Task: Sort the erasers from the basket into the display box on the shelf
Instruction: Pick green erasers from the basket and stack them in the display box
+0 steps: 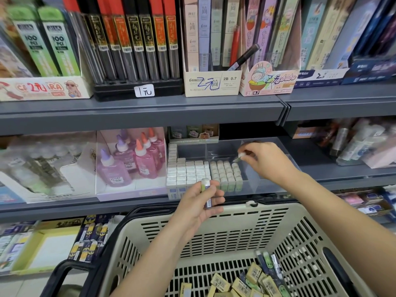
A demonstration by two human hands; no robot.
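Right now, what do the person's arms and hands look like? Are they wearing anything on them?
The left hand and right hand are bare: no gloves, rings or bracelets show. The left forearm and right forearm are bare too, with no sleeve, watch or band anywhere in view.
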